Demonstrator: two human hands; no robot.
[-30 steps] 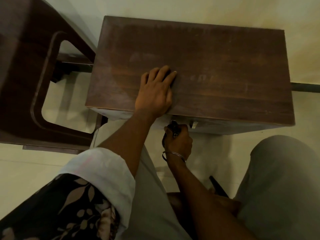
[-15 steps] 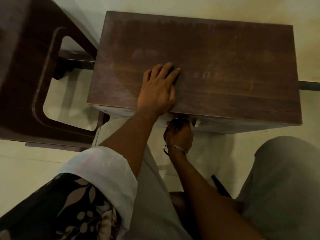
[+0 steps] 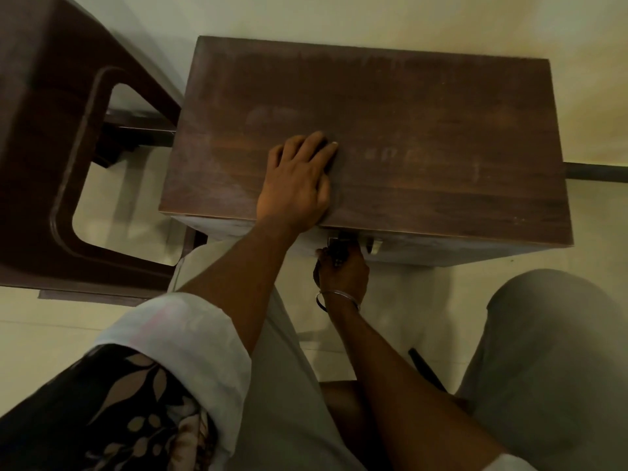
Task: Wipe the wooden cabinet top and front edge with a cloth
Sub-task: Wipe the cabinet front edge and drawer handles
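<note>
The wooden cabinet [image 3: 424, 130] stands on a pale floor [image 3: 390, 311], its dull, smeared top filling the middle of the view. What is inside cannot be seen from above.

The left hand [image 3: 295, 185] lies flat on the top at about 6 o'clock, palm down, fingers straight and close together, heel of the hand right at the front edge [image 3: 458, 234]. It holds nothing.

The right hand [image 3: 343, 270] is below that edge, against the cabinet's front face. Its fingers are curled round 1 small dark object [image 3: 338, 249]; whether this is a cloth or something else cannot be told. A metal fitting [image 3: 373, 246] sits just beside it at 3 o'clock. A thin bangle [image 3: 336, 295] circles the wrist.

A dark chair [image 3: 44, 130] stands at the cabinet's 9 o'clock, close to its side. The left arm wears a rolled pale sleeve [image 3: 176, 338].
</note>
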